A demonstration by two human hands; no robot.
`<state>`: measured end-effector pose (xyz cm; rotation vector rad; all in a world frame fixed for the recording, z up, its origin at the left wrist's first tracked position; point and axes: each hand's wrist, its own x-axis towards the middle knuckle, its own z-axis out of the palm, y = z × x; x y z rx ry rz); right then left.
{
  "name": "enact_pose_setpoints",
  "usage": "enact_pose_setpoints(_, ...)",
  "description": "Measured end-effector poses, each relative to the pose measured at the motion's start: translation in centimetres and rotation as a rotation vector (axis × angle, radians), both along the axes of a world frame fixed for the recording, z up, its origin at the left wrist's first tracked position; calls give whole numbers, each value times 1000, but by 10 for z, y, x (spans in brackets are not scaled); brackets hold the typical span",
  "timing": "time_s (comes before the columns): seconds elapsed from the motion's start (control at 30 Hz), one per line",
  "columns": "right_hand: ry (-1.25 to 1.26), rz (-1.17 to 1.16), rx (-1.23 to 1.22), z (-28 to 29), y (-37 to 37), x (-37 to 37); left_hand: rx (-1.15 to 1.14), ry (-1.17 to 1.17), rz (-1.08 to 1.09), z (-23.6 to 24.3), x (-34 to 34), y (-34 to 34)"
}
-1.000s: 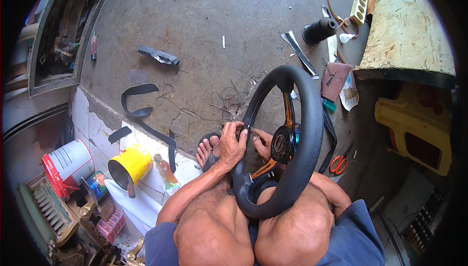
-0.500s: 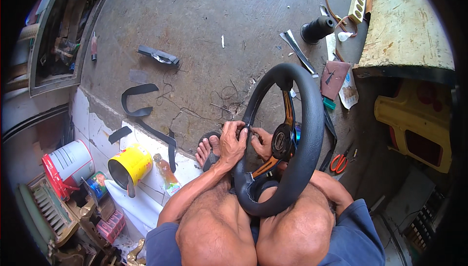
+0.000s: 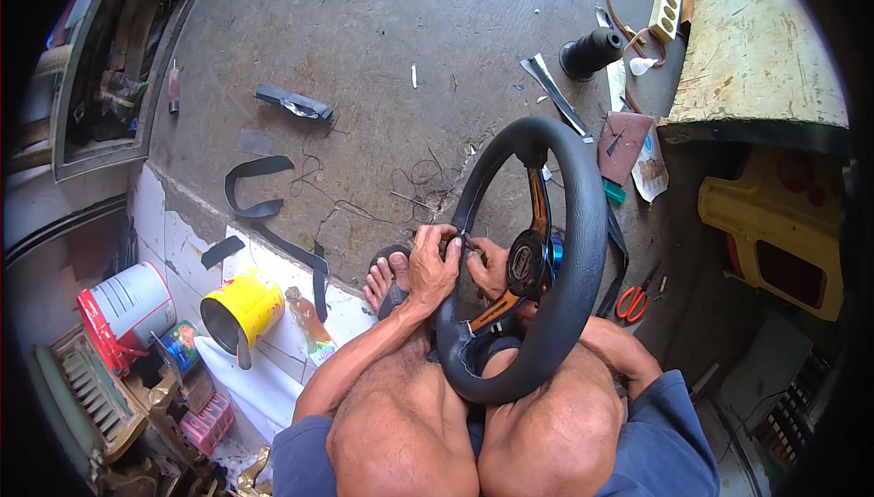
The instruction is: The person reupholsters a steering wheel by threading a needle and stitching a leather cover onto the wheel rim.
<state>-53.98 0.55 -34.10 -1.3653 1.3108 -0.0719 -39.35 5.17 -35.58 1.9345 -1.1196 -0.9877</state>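
Observation:
A steering wheel (image 3: 584, 233) with a black leather-like cover and bronze-coloured spokes leans upright between my knees. Pale stitching runs along the inner side of its rim, with a gap in the cover near the lower spoke. My left hand (image 3: 434, 265) is closed on the left side of the rim, thumb and fingertips pressed at the seam. Reaching through the wheel's opening, my right hand (image 3: 492, 268) has its fingers pinched together close to the same spot. Whatever sits in that pinch is too small to make out.
Orange-handled scissors (image 3: 633, 304) lie right of the wheel. A black thread cone (image 3: 592, 54), a brown sanding sheet (image 3: 625, 147) and a power strip (image 3: 666, 10) are at the upper right. Black strips (image 3: 259, 169) and loose thread lie left, near a yellow can (image 3: 244, 308) and a bottle (image 3: 309, 326).
Hardly anything differs. Both hands stay at the left rim, with only a slight shift of the right fingers, and the wheel keeps its place.

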Motion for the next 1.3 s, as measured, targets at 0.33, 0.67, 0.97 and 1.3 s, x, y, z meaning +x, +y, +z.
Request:
enact_pose_setpoints(0.33, 154, 126, -124, 7, -10, 4, 5, 13, 14, -5, 2, 3)
enact_pose_setpoints(0.67, -156, -65, 22, -28, 0, -9, 16, 20, 31, -5, 3, 1)
enact_pose_setpoints(0.97, -339, -183, 332, -59, 2, -18, 2, -3, -2, -5, 1, 0)
enact_pose_setpoints(1.3, -299, -81, 65, -25, -3, -11, -131, -202, -145, 2, 4, -10)
